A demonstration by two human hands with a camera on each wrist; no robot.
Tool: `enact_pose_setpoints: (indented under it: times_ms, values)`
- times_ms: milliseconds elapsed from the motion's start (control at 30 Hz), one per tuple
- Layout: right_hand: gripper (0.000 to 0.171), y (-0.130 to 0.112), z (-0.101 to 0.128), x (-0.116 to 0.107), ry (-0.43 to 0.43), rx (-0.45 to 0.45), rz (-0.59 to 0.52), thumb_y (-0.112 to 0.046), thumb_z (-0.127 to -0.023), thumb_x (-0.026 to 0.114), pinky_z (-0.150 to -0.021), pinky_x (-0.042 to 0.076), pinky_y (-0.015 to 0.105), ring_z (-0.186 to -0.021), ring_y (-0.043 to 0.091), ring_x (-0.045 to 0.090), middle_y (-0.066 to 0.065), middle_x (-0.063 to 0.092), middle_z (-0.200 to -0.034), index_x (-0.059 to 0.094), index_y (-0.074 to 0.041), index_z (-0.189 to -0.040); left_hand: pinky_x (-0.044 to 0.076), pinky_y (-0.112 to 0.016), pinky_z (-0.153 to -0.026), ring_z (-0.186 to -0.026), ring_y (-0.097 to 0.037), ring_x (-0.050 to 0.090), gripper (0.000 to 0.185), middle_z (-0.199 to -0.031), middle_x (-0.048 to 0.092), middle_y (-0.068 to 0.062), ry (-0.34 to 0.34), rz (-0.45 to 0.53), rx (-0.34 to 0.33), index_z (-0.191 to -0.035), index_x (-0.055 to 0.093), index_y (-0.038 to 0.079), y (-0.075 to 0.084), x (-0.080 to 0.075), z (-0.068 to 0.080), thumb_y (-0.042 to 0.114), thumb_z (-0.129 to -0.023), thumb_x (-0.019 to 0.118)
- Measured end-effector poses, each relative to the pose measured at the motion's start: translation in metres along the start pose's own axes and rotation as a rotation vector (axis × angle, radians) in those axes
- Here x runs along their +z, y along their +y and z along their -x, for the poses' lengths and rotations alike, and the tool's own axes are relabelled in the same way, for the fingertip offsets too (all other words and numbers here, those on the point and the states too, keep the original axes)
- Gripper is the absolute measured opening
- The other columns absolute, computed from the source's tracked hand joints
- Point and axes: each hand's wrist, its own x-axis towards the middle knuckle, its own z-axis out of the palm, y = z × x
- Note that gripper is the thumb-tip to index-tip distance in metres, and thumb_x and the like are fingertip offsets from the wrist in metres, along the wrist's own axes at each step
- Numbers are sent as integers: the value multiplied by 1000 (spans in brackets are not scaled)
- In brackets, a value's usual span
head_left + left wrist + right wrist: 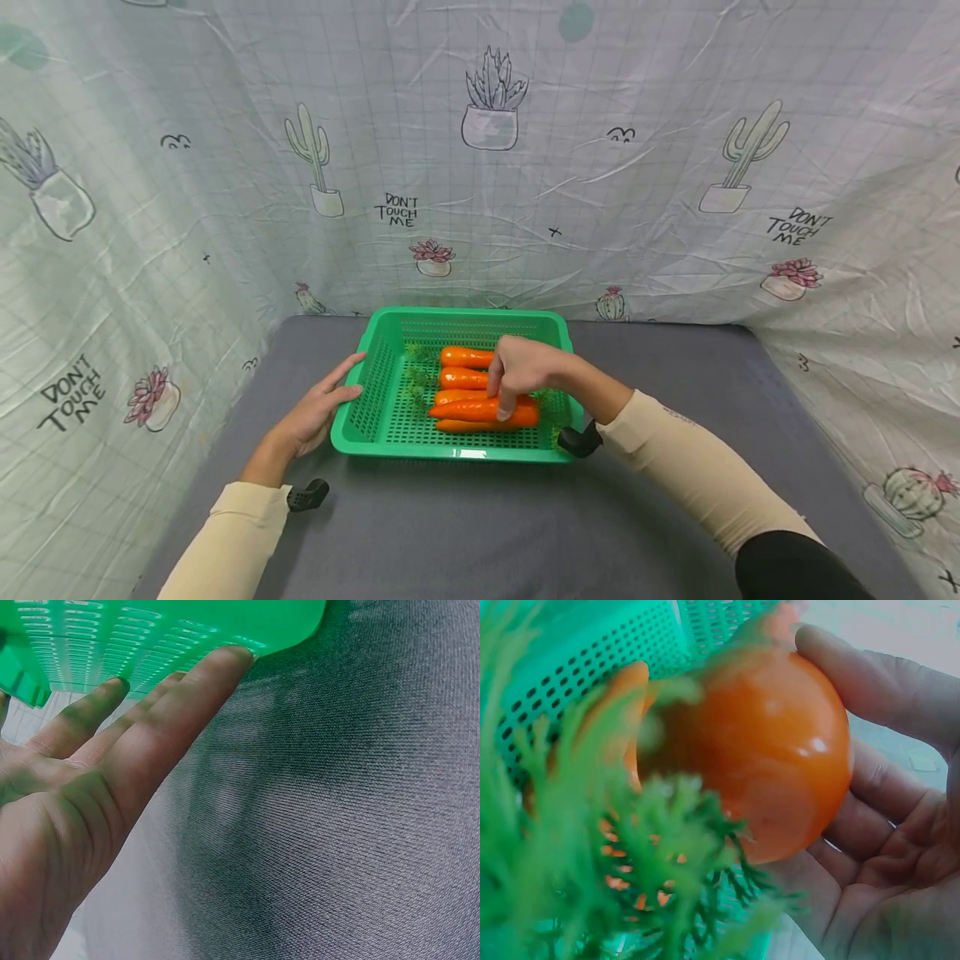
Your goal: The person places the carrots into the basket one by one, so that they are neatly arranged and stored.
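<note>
Carrot [480,410], orange, green-topped: lies in the green basket [375,392] among other carrots [465,367], my right hand [521,367] curling fingers [870,682] around it. Left hand [318,412]: fingers straight, together, touching the basket's left wall on grey cloth [450,525].

Soft, even light fills the head view with only faint shadows under the green basket [375,367] on the grey surface [465,517], and a small glare strip shines on the rim nearest the person; the wide lens bows the backdrop at the edges. In the right wrist view the carrot [780,757] inside the grip is fairly sharp with two bright highlights, while the green leaves [577,855] nearer the lens are heavily blurred. The left wrist view is dimmer, with a dark shadow across the cloth weave just beside the left hand [90,802], and green light tints its fingers.
</note>
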Motion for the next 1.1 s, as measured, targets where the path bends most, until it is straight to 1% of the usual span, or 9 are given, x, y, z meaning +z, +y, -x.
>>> enact_pose_setpoints:
  times_ms: [167, 333, 467, 567, 633, 800, 900, 1033, 1100]
  values:
    - [21, 1, -12, 2, -20, 34, 0, 2, -72, 89, -53, 34, 26, -55, 12, 24, 8, 79, -88, 84, -8, -90, 5, -72, -126, -161, -42, -16, 72, -174, -22, -7, 1, -2, 0, -170, 9, 31, 0, 1, 0, 31, -111, 50]
    - [21, 7, -19, 5, -42, 53, -9, 3, -72, 89, -58, 50, 32, -51, 11, 35, 7, 80, -88, 84, -7, -91, 15, -67, -126, -162, -45, -7, 71, -175, -21, -7, 2, -4, -2, -170, 9, 32, 0, 2, 0, 31, -111, 49]
    - [22, 10, -23, 7, -56, 59, -21, 3, -73, 88, -63, 56, 40, -49, 11, 36, 7, 81, -89, 84, -6, -93, 8, -71, -126, -161, -43, -15, 71, -175, -22, -6, 5, -10, 3, -170, 10, 32, 1, 2, 0, 31, -111, 50]
    - [22, 13, -26, 9, -66, 71, -37, 3, -74, 88, -64, 57, 38, -50, 12, 39, 8, 81, -92, 84, -6, -93, 7, -72, -125, -161, -43, -17, 71, -174, -22, -6, 1, -18, 7, -170, 9, 32, 1, 1, 0, 32, -111, 49]
    - [21, 15, -27, 11, -74, 78, -34, 2, -73, 89, -64, 56, 34, -56, 13, 45, 8, 81, -95, 85, -6, -92, 17, -69, -125, -162, -45, -5, 71, -175, -21, -7, -1, -24, 3, -170, 9, 32, 1, 1, 0, 33, -111, 49]
    - [20, 18, -32, 16, -69, 67, 72, -5, -71, 92, -72, 58, 29, -91, 16, 60, 4, 79, -110, 86, -10, -90, 16, -69, -125, -162, -44, -6, 71, -175, -20, -6, 4, -21, 1, -170, 9, 32, 0, 1, 0, 32, -111, 49]
    - [20, 20, -34, 16, -79, 77, 59, -2, -73, 91, -67, 53, 30, -72, 14, 53, 8, 80, -101, 86, -9, -91, 3, -74, -124, -160, -41, -20, 71, -175, -22, -5, 4, -18, 5, -170, 10, 31, 0, 1, 0, 31, -111, 50]
    - [21, 23, -33, 15, -89, 95, -14, 2, -74, 89, -60, 41, 34, -53, 11, 29, 10, 80, -88, 84, -8, -92, 2, -74, -124, -160, -40, -21, 71, -175, -22, -5, 4, -22, 7, -170, 10, 31, 0, 1, 0, 32, -111, 50]
    - [22, 24, -33, 15, -85, 97, -19, 2, -74, 89, -60, 44, 34, -53, 11, 33, 9, 80, -91, 84, -8, -93, 4, -73, -125, -161, -41, -19, 71, -175, -21, -5, 5, -22, 7, -170, 10, 31, 0, 0, 0, 32, -111, 50]
